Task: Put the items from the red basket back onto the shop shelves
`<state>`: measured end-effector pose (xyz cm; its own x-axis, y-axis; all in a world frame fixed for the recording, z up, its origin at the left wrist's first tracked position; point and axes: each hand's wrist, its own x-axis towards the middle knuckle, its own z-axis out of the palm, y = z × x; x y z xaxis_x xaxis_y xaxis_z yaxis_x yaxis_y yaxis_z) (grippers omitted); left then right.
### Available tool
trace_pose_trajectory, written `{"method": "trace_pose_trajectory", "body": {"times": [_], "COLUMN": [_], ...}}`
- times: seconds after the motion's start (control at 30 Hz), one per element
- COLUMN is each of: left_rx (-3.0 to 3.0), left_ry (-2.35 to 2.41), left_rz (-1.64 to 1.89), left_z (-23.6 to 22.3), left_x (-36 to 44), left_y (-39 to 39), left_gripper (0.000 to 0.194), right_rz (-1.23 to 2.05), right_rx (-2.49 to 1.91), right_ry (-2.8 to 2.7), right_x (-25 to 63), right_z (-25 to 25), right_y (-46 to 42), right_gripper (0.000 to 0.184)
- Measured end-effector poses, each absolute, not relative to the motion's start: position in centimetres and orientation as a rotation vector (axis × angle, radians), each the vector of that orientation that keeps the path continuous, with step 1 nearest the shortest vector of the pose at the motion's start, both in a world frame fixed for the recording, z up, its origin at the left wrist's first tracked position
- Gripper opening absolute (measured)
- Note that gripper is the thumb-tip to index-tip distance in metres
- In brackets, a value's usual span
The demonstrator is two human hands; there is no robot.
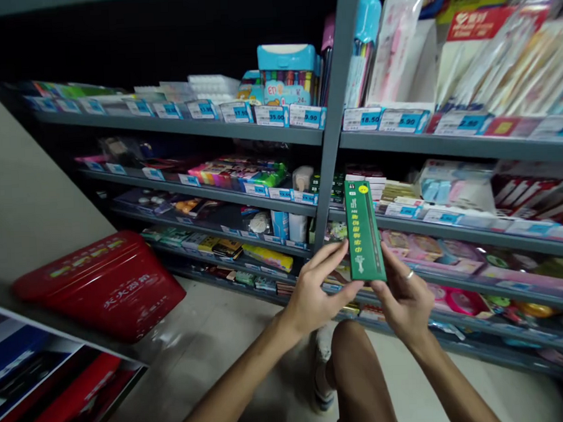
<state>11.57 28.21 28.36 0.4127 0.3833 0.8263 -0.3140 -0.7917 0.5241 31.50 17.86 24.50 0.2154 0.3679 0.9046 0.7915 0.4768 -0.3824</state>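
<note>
A narrow green pencil box (362, 232) with yellow lettering and a yellow round mark is held upright in front of the shelves. My left hand (315, 290) grips its lower left edge, thumb at the bottom corner and fingers along the side. My right hand (403, 296), with a ring on one finger, holds the lower right edge the same way. Both hands are closed on the box at its lower end. Behind its top, similar dark green boxes (315, 183) sit on the shelf.
Grey shelves (259, 130) with price tags carry stationery, including a blue-lidded marker case (288, 74) and bagged pens (499, 71). A red fire extinguisher box (107, 287) stands on the floor at left. My bent knee (358, 363) is below the hands.
</note>
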Motion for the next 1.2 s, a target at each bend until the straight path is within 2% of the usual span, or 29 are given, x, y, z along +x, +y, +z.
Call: {"method": "trace_pose_trajectory", "body": {"times": [0.3, 0.53, 0.6, 0.7, 0.87, 0.97, 1.2], "left_rx": [1.853, 1.876, 1.800, 1.691, 1.678, 1.700, 1.957], "left_ry": [0.032, 0.196, 0.237, 0.269, 0.248, 0.177, 0.286], "left_rz": [1.441, 1.620, 1.580, 1.493, 1.280, 1.219, 1.192], "left_z": [33.1, 28.6, 28.0, 29.5, 34.7, 36.8, 38.7], "left_x": [17.3, 11.1, 9.1, 7.8, 8.3, 9.1, 10.7], "left_y": [29.3, 27.0, 28.8, 33.7, 41.7, 44.6, 48.1], "left_gripper": [0.060, 0.067, 0.063, 0.064, 0.087, 0.093, 0.064], "right_rz": [-0.297, -0.369, -0.350, -0.285, -0.255, -0.286, -0.302], "right_rx": [-1.031, -0.929, -0.958, -0.994, -1.062, -1.150, -1.257], "right_ry": [-1.373, -1.609, -1.673, -1.662, -1.590, -1.537, -1.463], "right_x": [35.1, 30.6, 28.6, 26.3, 25.1, 25.6, 26.6], "right_z": [30.7, 29.0, 29.7, 32.1, 36.1, 37.4, 36.6], "right_y": [21.5, 20.3, 22.0, 26.4, 33.2, 35.5, 36.2], "right_gripper": [0.060, 0.064, 0.063, 0.059, 0.053, 0.050, 0.048]}}
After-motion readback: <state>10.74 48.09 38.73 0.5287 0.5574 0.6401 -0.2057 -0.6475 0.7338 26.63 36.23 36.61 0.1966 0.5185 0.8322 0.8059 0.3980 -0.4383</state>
